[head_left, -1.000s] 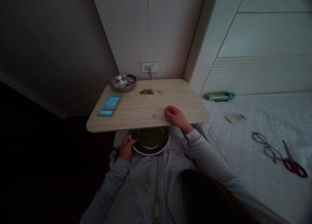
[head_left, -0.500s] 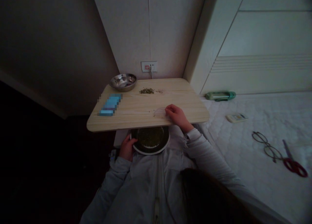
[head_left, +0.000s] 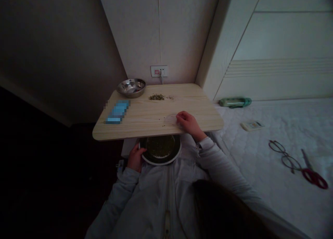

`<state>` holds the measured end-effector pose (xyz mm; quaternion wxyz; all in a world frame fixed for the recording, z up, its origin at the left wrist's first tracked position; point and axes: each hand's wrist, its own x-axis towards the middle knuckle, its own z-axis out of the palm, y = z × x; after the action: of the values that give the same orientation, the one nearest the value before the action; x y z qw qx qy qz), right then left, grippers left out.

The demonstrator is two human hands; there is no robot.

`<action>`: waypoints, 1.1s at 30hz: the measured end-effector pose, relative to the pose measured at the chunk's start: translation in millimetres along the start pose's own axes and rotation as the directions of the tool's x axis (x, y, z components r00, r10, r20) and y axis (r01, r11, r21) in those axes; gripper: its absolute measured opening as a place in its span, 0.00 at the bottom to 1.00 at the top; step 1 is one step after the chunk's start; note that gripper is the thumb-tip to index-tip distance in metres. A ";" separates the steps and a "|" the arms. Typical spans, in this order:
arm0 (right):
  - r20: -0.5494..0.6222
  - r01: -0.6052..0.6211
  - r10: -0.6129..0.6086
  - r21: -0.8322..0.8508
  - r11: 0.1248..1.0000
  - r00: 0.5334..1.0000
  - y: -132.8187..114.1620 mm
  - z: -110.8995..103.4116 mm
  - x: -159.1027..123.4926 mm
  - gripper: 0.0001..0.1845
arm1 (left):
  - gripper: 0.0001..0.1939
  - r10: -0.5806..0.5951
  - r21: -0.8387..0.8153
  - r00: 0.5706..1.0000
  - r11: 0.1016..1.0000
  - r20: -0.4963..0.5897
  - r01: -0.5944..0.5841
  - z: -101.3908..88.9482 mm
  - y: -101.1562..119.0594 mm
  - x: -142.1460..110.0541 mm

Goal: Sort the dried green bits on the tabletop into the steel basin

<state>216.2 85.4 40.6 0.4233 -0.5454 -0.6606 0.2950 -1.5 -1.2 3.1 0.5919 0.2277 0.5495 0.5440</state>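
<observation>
White-rimmed plate (head_left: 160, 163): just below the near edge of the bench (head_left: 140, 119); my left grip (head_left: 135, 159) holds its left rim, probably to steady it (its contents are too dim to name).
Clear piece (head_left: 170, 120): near that edge; my right grip (head_left: 178, 118) is pinched narrow on it, apparently for control.
Grains (head_left: 156, 97): heaped toward the far edge, likely for separation.
Steel bowl (head_left: 131, 88): far left corner, seemingly kept aside.

The counter (head_left: 195, 102) sits mid-frame. At its upper left is a bowl (head_left: 134, 95), a phone (head_left: 117, 112) below that, a small pile (head_left: 156, 97) to the bowl's right. Below the counter's near edge, lower centre, is a dish (head_left: 156, 162). At right, on the bed (head_left: 249, 152), a bottle (head_left: 232, 102) lies above a remote (head_left: 252, 125), glasses (head_left: 285, 153) and scissors (head_left: 314, 178) lower.
</observation>
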 end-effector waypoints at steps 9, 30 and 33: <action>0.072 0.015 -0.013 -0.035 0.999 0.997 -0.5 3.2 0.0 0.10 | 0.13 -0.008 0.007 0.999 1.000 -0.034 0.008 2.4 1.9 -2.2; 0.079 0.033 -0.027 -0.080 0.996 0.996 -4.5 9.6 4.4 0.10 | 0.17 -0.030 0.014 1.000 0.999 0.001 0.030 -2.2 -1.8 4.2; 0.094 0.045 -0.033 -0.132 0.990 0.995 -9.0 7.8 1.5 0.10 | 0.17 -0.037 0.010 0.999 0.999 -0.013 0.037 -0.9 -0.9 2.8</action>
<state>205.0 85.4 45.0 0.3607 -0.5452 -0.7083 0.2665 -2.6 0.8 0.9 0.5972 0.2170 0.5601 0.5316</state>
